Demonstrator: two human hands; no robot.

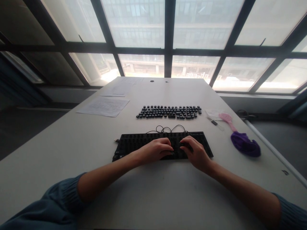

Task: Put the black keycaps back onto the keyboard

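Two hands over one kbd. Position: kbd lies on the counter, directly beneath both hands; long axis runs L-R, crosswise to the wearer's view. L hand is over the mid-section; R hand is R of it, fingertips facing, narrow gap btwn. Neither hand is clearly nearer.

L hand: fingers curled, thumb below; cannot tell if anything is held. R hand: thumb & index slightly parted, pinch-like; a small dark part may be btwn them, unconfirmed vs. dark kbd behind.

Ref.: loose keycaps sit in rows beyond kbd, approx. parallel to it, well clear of both hands.

Markings: kbd shows faint marks at top-R strip & L end, illegible. Papers, far L, carry faint print, also illegible. No brand readable.
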